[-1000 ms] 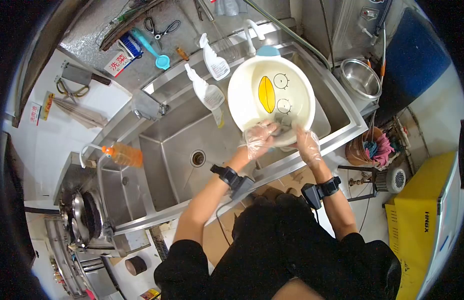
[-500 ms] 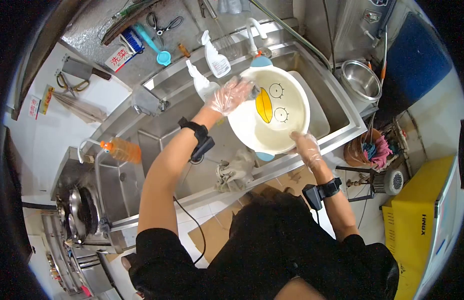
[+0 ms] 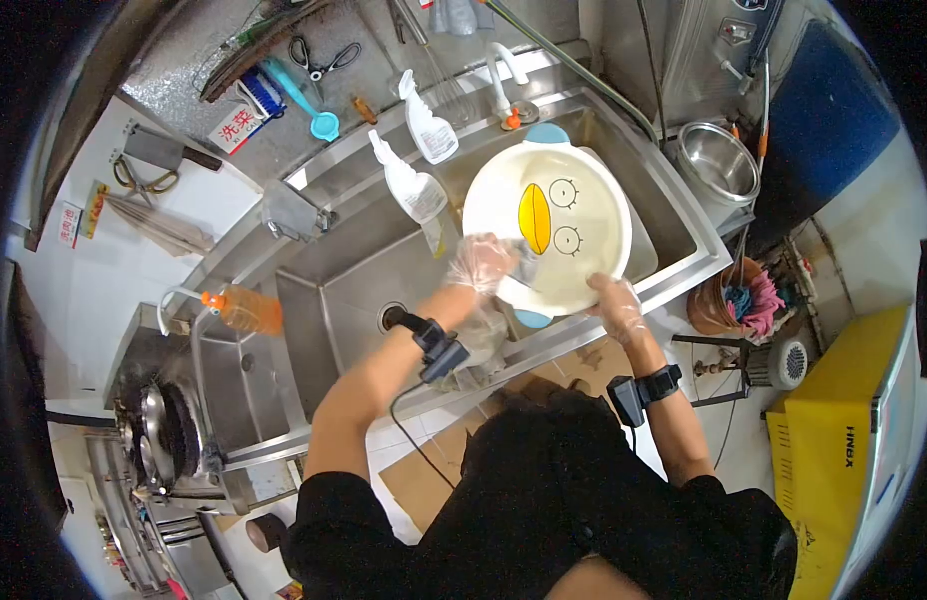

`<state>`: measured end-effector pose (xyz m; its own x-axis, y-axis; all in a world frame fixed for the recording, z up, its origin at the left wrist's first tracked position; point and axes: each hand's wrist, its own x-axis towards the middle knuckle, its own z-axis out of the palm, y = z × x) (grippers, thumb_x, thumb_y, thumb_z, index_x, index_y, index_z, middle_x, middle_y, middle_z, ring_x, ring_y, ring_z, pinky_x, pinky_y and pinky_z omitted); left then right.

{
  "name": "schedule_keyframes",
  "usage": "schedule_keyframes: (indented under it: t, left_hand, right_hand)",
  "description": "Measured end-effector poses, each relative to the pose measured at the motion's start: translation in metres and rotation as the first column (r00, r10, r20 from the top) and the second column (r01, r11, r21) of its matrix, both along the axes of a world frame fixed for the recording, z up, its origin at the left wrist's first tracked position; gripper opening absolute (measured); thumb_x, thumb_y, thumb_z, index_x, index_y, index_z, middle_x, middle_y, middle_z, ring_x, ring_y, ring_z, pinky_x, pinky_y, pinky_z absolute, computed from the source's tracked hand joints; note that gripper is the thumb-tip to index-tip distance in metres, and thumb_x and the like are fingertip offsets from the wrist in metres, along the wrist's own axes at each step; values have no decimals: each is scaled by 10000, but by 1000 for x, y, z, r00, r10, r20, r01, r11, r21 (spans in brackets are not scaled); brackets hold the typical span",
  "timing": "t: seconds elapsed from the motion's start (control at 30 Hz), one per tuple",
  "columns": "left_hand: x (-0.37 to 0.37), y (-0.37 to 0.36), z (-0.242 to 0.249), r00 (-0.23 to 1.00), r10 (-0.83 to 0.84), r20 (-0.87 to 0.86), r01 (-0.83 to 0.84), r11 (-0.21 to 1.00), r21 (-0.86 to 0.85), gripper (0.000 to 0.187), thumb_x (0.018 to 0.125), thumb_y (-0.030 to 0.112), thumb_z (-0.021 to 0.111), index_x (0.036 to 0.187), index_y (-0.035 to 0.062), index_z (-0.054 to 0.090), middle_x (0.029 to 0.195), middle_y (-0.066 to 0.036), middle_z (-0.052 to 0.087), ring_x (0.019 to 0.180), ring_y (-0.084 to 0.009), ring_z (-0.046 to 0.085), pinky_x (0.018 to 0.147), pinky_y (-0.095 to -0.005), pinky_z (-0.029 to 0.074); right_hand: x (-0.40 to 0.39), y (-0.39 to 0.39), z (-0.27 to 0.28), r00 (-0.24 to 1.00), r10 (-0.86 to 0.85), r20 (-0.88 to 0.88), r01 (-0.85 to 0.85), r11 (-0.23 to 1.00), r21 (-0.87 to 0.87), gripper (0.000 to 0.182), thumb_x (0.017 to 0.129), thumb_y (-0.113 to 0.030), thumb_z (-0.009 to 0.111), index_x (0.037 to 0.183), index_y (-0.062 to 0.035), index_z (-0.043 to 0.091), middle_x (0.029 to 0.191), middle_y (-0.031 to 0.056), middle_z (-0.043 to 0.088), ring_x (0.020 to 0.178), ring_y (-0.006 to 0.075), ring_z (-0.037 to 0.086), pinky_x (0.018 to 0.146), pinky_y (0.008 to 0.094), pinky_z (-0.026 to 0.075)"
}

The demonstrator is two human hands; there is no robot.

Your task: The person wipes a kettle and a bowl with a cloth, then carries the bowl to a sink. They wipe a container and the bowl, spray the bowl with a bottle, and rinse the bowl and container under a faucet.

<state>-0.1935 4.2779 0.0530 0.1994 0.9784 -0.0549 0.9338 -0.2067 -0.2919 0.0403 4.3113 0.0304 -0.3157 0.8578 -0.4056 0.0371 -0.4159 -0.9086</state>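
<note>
A white wash basin (image 3: pixel 494 195) with a duck face inside and blue tabs on its rim is tilted over the sink (image 3: pixel 359 265). My left hand (image 3: pixel 487 262), in a clear plastic glove, is closed on a grey scouring pad (image 3: pixel 525 262) and presses it to the basin's inner wall, left of the orange beak. The pad is slightly blurred. My right hand (image 3: pixel 619 308), also gloved, grips the basin's near rim with the thumb inside. A grey-white cloth (image 3: pixel 472 362) hangs on the sink's front edge, partly behind my left forearm.
Two white spray bottles (image 3: pixel 412 185) stand behind the basin, near the tap (image 3: pixel 506 85). An orange bottle (image 3: pixel 249 310) is on the left. A steel pot (image 3: pixel 719 162) stands right of the sink. A cleaver (image 3: pixel 156 148) and scissors (image 3: pixel 324 62) lie at the back left.
My left hand has moved with the scouring pad from the basin's far side down toward its near side. The basin has shifted slightly right; my right hand still holds its rim.
</note>
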Motion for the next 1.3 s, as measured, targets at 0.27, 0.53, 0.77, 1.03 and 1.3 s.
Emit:
schedule_keyframes:
  t: [0.27,0.53,0.77,1.03,1.3]
  left_hand:
    - [-47,44,62,832,-489,-263,555,731,397,332,801,202,490,1121,126,536,1244,-32,504,1112,-189,472,894,-345,384]
    - [-51,40,16,925,-368,-97,381,896,227,302,805,158,478,1068,50,578,1052,-115,569,1043,-206,520,855,-341,430]
    - [2,41,38,789,-602,-123,602,719,347,329,753,190,515,1056,65,552,1087,-89,540,1008,-219,511,924,-322,382]
    - [-23,69,27,889,-455,52,418,853,313,393,838,92,426,1229,70,460,1205,-122,479,1117,-268,486,937,-354,413]
    - [20,4,-23,991,-136,-19,118,916,-385,228,667,125,538,871,67,623,762,-119,594,707,-251,584,651,-375,481]
  right_hand:
    - [8,-5,-1,975,223,-22,-224,968,-113,382,813,-186,516,1049,114,531,972,190,612,821,284,626,673,372,548]
    - [16,-3,-15,982,177,-61,-183,977,-108,398,826,-186,495,1114,88,496,1020,172,598,884,278,614,708,400,541]
    - [19,-6,-3,981,192,-25,-193,975,-112,339,844,-178,494,1058,82,533,991,174,611,880,278,624,688,389,551]
    - [14,-20,6,990,115,82,-113,993,-35,346,846,-202,485,973,111,560,891,176,633,773,256,644,641,337,557]
    - [2,-13,-17,999,17,52,-17,1000,-2,365,835,-215,497,998,104,564,895,179,630,758,261,644,628,350,559]
